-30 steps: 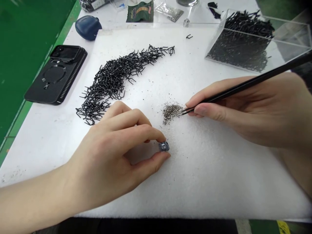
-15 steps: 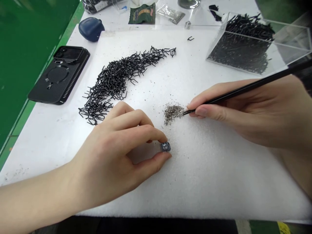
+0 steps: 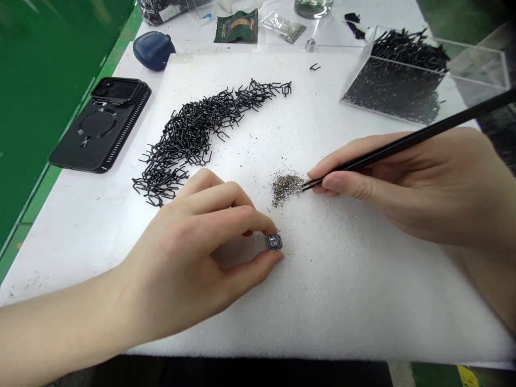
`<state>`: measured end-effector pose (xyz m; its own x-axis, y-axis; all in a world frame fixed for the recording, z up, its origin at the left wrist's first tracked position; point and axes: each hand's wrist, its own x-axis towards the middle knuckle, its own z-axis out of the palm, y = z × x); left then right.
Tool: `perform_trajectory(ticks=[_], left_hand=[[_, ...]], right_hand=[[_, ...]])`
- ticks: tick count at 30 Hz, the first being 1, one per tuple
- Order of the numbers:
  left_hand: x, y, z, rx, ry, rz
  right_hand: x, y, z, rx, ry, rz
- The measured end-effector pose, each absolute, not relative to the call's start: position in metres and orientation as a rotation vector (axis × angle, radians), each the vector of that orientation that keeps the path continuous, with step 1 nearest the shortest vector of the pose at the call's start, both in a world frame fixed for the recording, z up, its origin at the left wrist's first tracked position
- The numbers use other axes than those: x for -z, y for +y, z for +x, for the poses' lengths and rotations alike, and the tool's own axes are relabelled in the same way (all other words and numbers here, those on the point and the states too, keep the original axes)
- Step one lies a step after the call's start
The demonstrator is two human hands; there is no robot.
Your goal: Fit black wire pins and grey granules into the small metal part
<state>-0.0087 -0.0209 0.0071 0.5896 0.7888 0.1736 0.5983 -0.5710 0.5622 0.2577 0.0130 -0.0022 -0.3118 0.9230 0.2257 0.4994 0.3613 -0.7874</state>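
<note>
One small square grey-blue component point(image 3: 273, 243) with a darker centre, near the middle of a white foam sheet point(image 3: 363, 306), pinched at opposite edges between thumb and forefinger of the left hand point(image 3: 189, 247); other fingers curled inward, contact between component and foam not clear. Just above it in view and slightly right, one small heap of fine grey-silver grains point(image 3: 285, 188), with loose specks scattered over the surrounding foam. At the heap's right edge, the closed tips of slender black tweezers point(image 3: 403, 142), shaft angled up and to the right, pinched between thumb and forefinger of the right hand point(image 3: 387, 183), remaining fingers folded beneath; anything between the tips too small to tell. Farther up the foam, one long curved drift of tangled U-shaped black wire clips point(image 3: 189, 134), its lower end near the left hand's knuckles, plus one stray clip point(image 3: 314, 66) well apart near the foam's top edge. Upper right, one clear acrylic tray point(image 3: 473, 67) resting on the foam, filled with more black clips. Left of the foam, on a white bench point(image 3: 44, 274), a phone in a ribbed black case point(image 3: 99, 126) with a circular ring on its back, and a dark blue rounded pouch point(image 3: 153, 51). Along the far side, a green foil packet point(image 3: 236, 27), a clear bag of grey grains point(image 3: 282, 27) and a glass jar point(image 3: 313, 6). Green surface point(image 3: 40, 107) beyond the bench's left edge.
</note>
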Motion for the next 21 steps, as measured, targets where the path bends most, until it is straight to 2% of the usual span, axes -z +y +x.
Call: perform_trajectory(ticks=[21], left_hand=[[-0.0026, -0.0198, -0.0088, -0.675, 1.055, 2.347]], right_hand=[[0.0042, 0.0136, 0.2603, -0.772, -1.988, -1.23]])
